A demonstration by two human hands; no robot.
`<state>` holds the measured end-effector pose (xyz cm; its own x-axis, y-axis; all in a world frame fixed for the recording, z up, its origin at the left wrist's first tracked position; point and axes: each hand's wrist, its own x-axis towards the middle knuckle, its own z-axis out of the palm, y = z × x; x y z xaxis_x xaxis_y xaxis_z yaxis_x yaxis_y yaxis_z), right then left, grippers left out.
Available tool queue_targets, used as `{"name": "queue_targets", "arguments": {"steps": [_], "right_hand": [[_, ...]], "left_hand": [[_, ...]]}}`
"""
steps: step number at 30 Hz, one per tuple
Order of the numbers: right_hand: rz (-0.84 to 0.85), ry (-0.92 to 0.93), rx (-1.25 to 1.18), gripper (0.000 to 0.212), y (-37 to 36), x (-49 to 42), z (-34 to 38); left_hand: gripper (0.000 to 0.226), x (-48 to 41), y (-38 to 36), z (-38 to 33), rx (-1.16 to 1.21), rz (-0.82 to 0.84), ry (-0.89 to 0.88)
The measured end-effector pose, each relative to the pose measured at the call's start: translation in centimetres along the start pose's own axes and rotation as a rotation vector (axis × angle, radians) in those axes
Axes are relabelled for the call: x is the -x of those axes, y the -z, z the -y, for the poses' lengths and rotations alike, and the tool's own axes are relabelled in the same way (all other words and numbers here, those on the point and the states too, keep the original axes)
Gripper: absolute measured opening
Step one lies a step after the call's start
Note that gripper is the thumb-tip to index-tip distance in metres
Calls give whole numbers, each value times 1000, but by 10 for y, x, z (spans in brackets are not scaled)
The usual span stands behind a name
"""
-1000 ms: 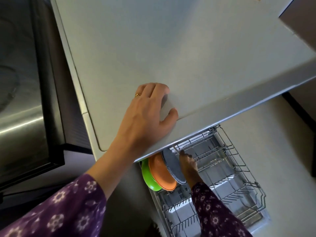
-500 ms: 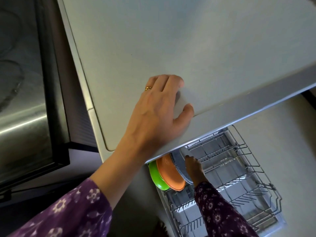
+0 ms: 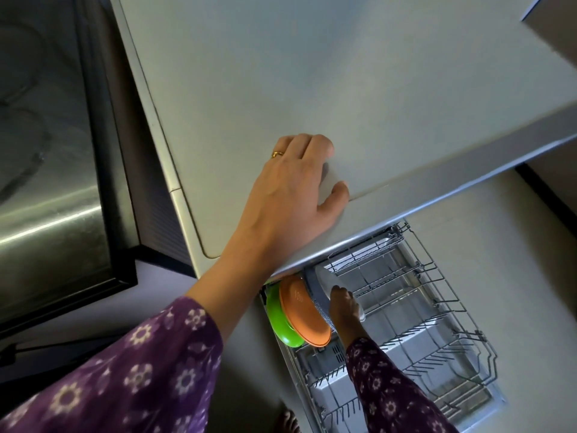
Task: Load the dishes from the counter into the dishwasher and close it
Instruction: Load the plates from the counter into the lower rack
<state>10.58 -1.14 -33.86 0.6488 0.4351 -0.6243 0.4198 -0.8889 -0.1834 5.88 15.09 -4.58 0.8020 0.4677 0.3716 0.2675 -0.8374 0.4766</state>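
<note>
The dishwasher's lower wire rack (image 3: 437, 310) is pulled out below the grey counter (image 3: 343, 73). At the rack's left end a green plate (image 3: 277, 320) and an orange plate (image 3: 301, 310) stand on edge. Right beside them stands a grey plate (image 3: 315, 292) with a pale inner face. My right hand (image 3: 345, 310) reaches down and grips its rim. My left hand (image 3: 290, 207) rests on the counter near its front edge, thumb along the edge, holding nothing. The counter hides the top of the plates.
A stainless steel appliance with a black frame (image 3: 46, 182) fills the left side. The rest of the rack to the right holds only bare tines. Pale floor (image 3: 515, 245) lies beyond the rack, and a bare foot (image 3: 288, 421) shows at the bottom.
The grey plate has tipped more upright against the orange plate, showing its pale face, with my right hand still on its rim. My left hand has stayed on the counter.
</note>
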Motion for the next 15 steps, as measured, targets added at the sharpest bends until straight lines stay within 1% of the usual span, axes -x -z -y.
{"name": "queue_targets", "arguments": {"steps": [3,4,8,11,12,15], "right_hand": [[-13,-65,-63,31,4,21,4],[-28,-56,-65,31,3,27,4],[-90,21,-137,29,21,75,26],[-105,38,-171,33,33,120,51],[-114,52,-165,35,37,138,61],[-175,172,-99,35,47,188,90]], "left_hand": [[31,0,1,0,15,9,-11],[30,0,0,1,16,15,-15],[29,1,3,0,32,34,-36],[23,1,5,0,56,39,-36],[23,2,8,-1,61,42,-37],[25,9,22,-5,109,50,-47]]}}
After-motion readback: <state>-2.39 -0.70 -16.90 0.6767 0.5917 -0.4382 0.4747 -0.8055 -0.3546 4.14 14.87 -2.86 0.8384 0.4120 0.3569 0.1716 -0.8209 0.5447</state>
